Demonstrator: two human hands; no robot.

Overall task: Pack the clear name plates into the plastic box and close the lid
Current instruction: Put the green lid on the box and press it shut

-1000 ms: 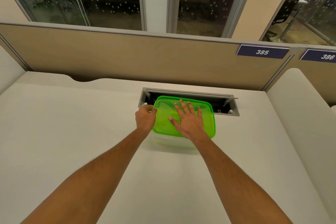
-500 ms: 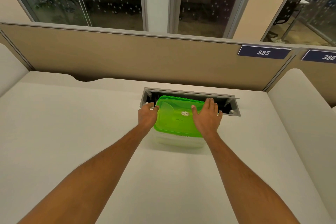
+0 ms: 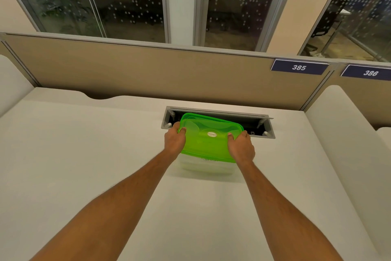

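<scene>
A clear plastic box (image 3: 206, 166) stands on the white desk, covered by its translucent green lid (image 3: 208, 139). My left hand (image 3: 174, 141) grips the box's left edge, thumb on top of the lid. On the opposite edge my right hand (image 3: 242, 147) holds the box the same way. The box looks slightly raised at the front, its clear wall showing below the lid. I cannot make out name plates through the lid or wall.
An open cable tray slot (image 3: 262, 127) with a grey metal frame lies in the desk right behind the box. A beige partition (image 3: 148, 70) closes the back, with number signs 385 (image 3: 299, 67) and 386 (image 3: 370, 73). Raised white dividers flank the desk.
My right hand slid from flat on the lid's middle to the box's right edge and closed on it. My left hand stayed at the left edge.
</scene>
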